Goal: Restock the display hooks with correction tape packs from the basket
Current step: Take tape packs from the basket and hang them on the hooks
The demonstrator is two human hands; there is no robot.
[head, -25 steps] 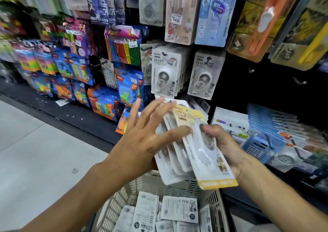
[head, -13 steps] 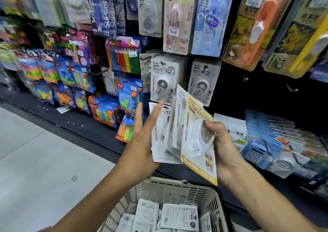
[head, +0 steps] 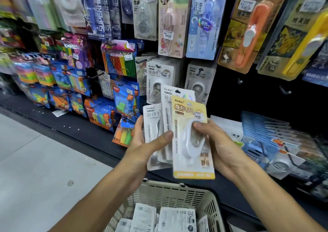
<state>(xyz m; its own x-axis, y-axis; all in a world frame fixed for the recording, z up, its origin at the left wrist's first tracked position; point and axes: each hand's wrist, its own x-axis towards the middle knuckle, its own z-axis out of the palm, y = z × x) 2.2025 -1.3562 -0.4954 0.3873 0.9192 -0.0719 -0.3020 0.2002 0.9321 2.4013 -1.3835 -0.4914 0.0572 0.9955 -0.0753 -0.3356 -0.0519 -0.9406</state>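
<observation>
Both hands hold a fanned stack of correction tape packs upright in front of the display. My left hand grips the grey-white packs from the left, thumb across their fronts. My right hand holds the yellow-bordered pack at the front, thumb pressed on its white blister. Matching grey-white packs hang on hooks just behind and above the stack, with another row to their right. Below my arms sits the beige basket, with several more packs lying face down inside.
The pegboard wall is crowded with hanging stationery: pink and blue tape packs above, coloured eraser packs to the left, orange and yellow items at the right. Bare hooks stick out of the dark panel. Flat stock lies on the shelf at the right.
The stack was tilted and splayed while my left hand lay open over it. It now stands upright and higher, and my left fingers have closed around the grey-white packs.
</observation>
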